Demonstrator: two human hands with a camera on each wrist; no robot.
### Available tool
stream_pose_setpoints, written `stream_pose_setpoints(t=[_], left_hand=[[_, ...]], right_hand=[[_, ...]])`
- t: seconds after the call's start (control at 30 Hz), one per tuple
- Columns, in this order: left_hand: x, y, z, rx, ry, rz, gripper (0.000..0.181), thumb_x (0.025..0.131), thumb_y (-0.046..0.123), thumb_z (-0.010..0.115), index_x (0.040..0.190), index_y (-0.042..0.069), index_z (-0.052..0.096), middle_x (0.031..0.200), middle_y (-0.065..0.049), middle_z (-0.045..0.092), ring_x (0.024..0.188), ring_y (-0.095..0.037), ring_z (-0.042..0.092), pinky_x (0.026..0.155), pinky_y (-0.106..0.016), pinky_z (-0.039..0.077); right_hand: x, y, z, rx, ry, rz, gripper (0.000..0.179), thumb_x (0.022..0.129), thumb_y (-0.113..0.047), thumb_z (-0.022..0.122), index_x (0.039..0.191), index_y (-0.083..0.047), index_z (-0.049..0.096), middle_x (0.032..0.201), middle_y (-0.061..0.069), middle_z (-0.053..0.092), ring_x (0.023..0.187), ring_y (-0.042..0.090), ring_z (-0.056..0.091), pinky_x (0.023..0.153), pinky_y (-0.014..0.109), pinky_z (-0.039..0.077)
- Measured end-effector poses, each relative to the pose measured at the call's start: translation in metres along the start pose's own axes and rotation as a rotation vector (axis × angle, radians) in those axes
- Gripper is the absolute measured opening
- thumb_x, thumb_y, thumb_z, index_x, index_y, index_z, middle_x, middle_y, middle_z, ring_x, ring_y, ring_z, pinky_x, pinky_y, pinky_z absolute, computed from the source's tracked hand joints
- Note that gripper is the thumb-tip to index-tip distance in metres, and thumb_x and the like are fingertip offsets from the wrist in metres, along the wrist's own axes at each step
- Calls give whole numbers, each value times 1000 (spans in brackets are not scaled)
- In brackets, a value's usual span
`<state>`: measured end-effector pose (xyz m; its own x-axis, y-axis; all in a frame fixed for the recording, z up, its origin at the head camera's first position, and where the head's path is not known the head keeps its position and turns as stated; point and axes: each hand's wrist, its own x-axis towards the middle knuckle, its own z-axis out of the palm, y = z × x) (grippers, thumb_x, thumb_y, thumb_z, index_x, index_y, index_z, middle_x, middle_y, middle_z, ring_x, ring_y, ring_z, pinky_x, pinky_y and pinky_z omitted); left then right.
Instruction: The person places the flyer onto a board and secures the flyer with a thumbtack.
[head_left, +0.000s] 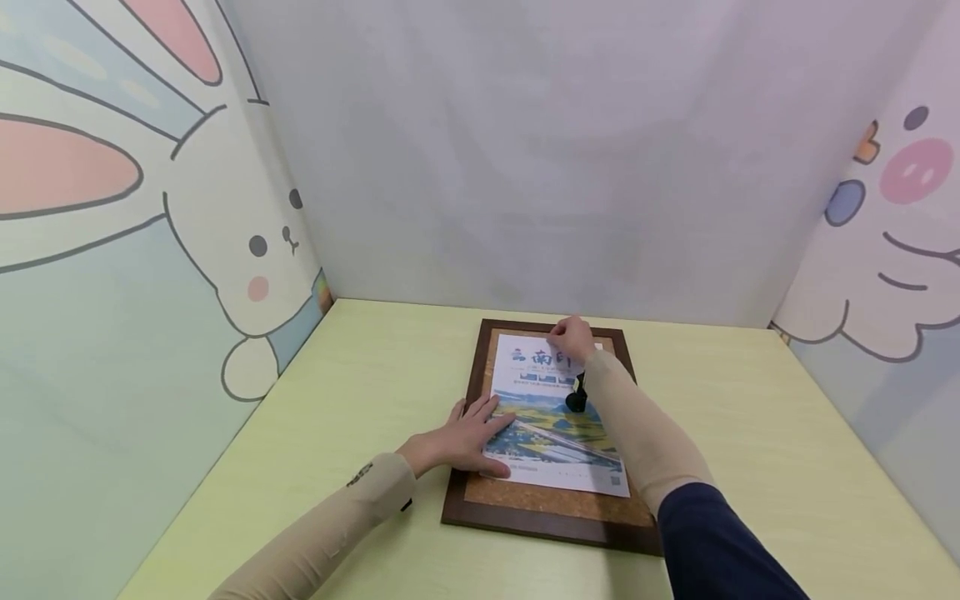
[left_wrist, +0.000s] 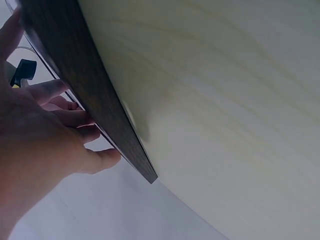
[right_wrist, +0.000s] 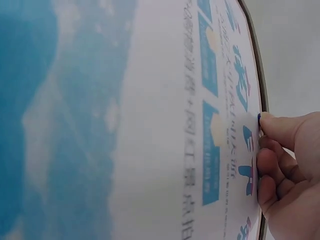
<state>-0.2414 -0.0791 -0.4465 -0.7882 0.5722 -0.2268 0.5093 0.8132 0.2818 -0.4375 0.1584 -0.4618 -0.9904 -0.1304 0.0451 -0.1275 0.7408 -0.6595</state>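
A printed poster (head_left: 555, 462) with blue lettering and a landscape picture lies on a brown-framed cork board (head_left: 547, 499). Flat on the poster's left side rests my left hand (head_left: 459, 442), its fingers spread and its wrist outside the board's frame. My right hand (head_left: 574, 338) is at the poster's top edge with fingers curled. In the right wrist view its thumb tip presses a small blue pushpin (right_wrist: 259, 119), mostly hidden by the thumb, against the paper near the frame. The left wrist view shows the left hand beside the dark wooden frame (left_wrist: 95, 85).
The board lies on a pale yellow table (head_left: 382, 375). A white back wall (head_left: 540, 167) rises just behind the board's far edge. Side walls with a cartoon rabbit (head_left: 232, 217) and a pig (head_left: 892, 233) flank the table.
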Motion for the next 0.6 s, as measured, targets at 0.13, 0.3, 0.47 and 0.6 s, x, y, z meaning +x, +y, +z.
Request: stream_pose_setpoints(t=[0.13, 0.3, 0.47, 0.6], left_hand=[[1, 2, 0, -1, -5, 9, 88, 83, 62, 63, 153, 23, 27, 163, -13, 10, 152, -31, 3, 116, -64, 8], [6, 4, -2, 11, -6, 31, 87, 84, 60, 63, 153, 21, 28, 163, -15, 12, 152, -33, 5, 116, -64, 9], [8, 5, -2, 15, -11, 26, 87, 83, 61, 64, 153, 22, 29, 163, -13, 12, 152, -32, 6, 116, -63, 9], [7, 5, -1, 13, -12, 26, 88, 82, 61, 65, 152, 22, 30, 163, -14, 14, 151, -33, 6, 116, -63, 9]], right_hand=[[-2, 5, -1, 13, 6, 27, 19, 94, -18, 63, 93, -2, 72, 97, 17, 68, 82, 27, 60, 78, 41, 49], [-7, 0, -8, -26, 30, 84, 20, 93, -18, 63, 90, 1, 70, 94, 18, 66, 80, 27, 58, 76, 40, 48], [-11, -10, -13, -108, 6, 108, 21, 94, -19, 62, 89, 1, 65, 89, 17, 65, 75, 25, 58, 69, 37, 47], [-16, -11, -14, -132, -3, 73, 23, 98, -22, 56, 88, -1, 63, 81, 13, 61, 68, 22, 54, 63, 33, 41]])
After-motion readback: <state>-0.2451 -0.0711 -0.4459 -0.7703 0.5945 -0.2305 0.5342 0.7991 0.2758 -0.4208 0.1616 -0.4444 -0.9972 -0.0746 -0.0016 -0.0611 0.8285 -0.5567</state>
